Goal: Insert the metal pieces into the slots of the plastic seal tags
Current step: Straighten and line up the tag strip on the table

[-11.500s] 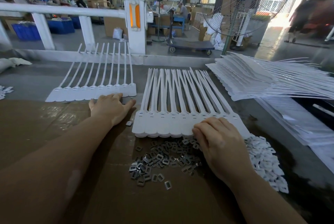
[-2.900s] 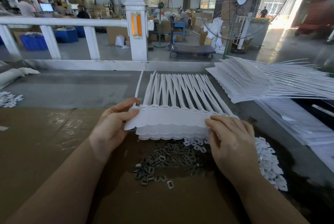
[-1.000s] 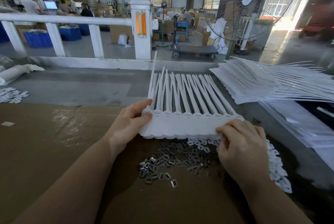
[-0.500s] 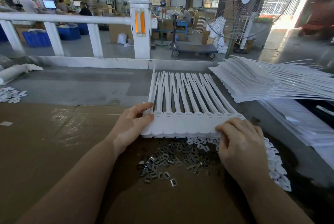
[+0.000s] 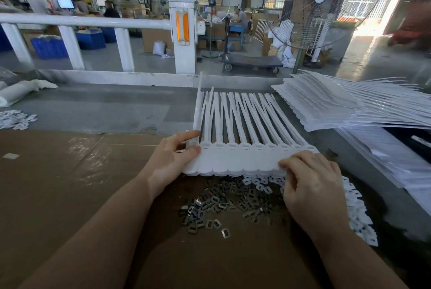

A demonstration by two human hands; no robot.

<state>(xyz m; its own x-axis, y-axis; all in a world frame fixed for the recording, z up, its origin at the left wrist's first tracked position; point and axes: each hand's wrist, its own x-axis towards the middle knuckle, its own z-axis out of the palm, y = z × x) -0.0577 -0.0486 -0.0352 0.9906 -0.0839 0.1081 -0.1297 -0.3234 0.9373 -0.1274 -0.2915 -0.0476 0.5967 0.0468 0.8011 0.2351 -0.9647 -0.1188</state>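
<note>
**Two hands square a strip of seal tags**

Where brown cardboard (image 5: 70,195) covers the near part of the worktop (image 5: 105,111), two bare hands hold one stack of white plastic seal tags (image 5: 235,160). About ten flat, rounded tag heads show side by side in the top layer, each with a small slot near its neck and a long thin tail fanning away; how many layers lie beneath cannot be told. The left hand (image 5: 172,160) pinches the stack's left end, thumb on top and fingers curled at the edge, with one tail (image 5: 198,104) standing up beside it. The right hand (image 5: 310,179) grips the right end, fingers bent over the heads. Just nearer than the heads lies a loose heap of small shiny metal pieces (image 5: 221,204), rectangular with cut-out windows, too many to count. White plastic caps (image 5: 359,214) trail off to the right. One tall pile of tag sheets (image 5: 338,104) rests at far right. Beyond a white railing (image 5: 93,23) stands a caged fan (image 5: 319,2) on a concrete workshop floor.
</note>
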